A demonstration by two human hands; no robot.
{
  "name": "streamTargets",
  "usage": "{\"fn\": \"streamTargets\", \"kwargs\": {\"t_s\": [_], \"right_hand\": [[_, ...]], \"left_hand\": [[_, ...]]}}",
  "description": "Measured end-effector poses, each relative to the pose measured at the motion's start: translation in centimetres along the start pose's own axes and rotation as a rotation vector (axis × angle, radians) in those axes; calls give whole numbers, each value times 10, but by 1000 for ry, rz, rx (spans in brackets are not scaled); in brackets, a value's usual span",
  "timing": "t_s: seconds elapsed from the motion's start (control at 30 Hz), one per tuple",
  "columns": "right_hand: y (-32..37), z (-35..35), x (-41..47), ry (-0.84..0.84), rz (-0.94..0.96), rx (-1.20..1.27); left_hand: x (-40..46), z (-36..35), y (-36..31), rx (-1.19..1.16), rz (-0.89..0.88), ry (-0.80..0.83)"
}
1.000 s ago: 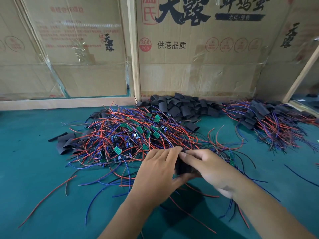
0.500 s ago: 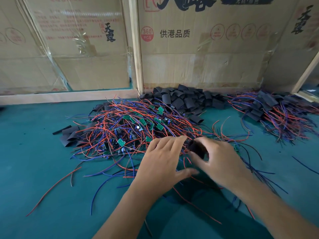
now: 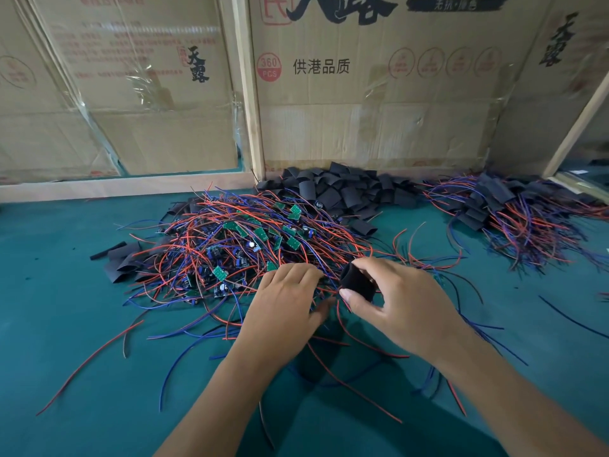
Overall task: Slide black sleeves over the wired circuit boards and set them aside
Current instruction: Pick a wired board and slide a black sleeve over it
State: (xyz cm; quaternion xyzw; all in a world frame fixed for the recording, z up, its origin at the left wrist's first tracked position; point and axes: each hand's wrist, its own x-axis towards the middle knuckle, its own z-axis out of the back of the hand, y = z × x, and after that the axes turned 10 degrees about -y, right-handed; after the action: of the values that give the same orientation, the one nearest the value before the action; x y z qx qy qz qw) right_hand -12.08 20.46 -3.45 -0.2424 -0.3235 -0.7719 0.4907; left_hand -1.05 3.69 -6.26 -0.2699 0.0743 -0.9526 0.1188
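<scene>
Gripping a black sleeve [image 3: 357,284] between thumb and fingers, right hand [image 3: 395,305] at the near edge of the wire pile [image 3: 237,249], sleeve mouth turned up and toward the left. Pressing into the same edge of the tangle, left hand [image 3: 283,308], fingers bent down among red and blue leads; cannot tell whether clamped on a board or wire, fingertips hidden. Scattered through the pile, small green boards [image 3: 220,273], still bare. Heaped behind against the cardboard wall [image 3: 379,94], loose empty sleeves [image 3: 342,189]; a few more lying flat at the pile's left [image 3: 122,262]. Set well apart at far right, a second heap [image 3: 514,212] of sleeved boards with wires trailing out. Spread under everything, green mat [image 3: 66,324]. Step in hand, by the look of it: sleeve picked, next board being fished out. Next move likely calling for one board pulled free of the tangle without dragging neighbours, then fed end-first into the sleeve mouth with leads trailing behind, sleeve squeezed round to stay open. Snagged wires the probable hitch. Plenty of bare boards left, so task looks far from done.
</scene>
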Motion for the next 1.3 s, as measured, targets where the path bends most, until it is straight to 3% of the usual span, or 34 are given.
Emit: {"fn": "streamTargets", "kwargs": {"t_s": [0.4, 0.6, 0.73, 1.3], "right_hand": [[-2, 0, 1, -9, 47, -58], [0, 1, 1, 9, 60, -61], [1, 1, 0, 46, 52, -62], [0, 3, 1, 52, 70, -87]], "left_hand": [[-2, 6, -11, 20, 35, -58], [-1, 26, 53, 229, 395, -164], [-7, 26, 75, 219, 547, -171], [-7, 35, 86, 276, 617, -83]]}}
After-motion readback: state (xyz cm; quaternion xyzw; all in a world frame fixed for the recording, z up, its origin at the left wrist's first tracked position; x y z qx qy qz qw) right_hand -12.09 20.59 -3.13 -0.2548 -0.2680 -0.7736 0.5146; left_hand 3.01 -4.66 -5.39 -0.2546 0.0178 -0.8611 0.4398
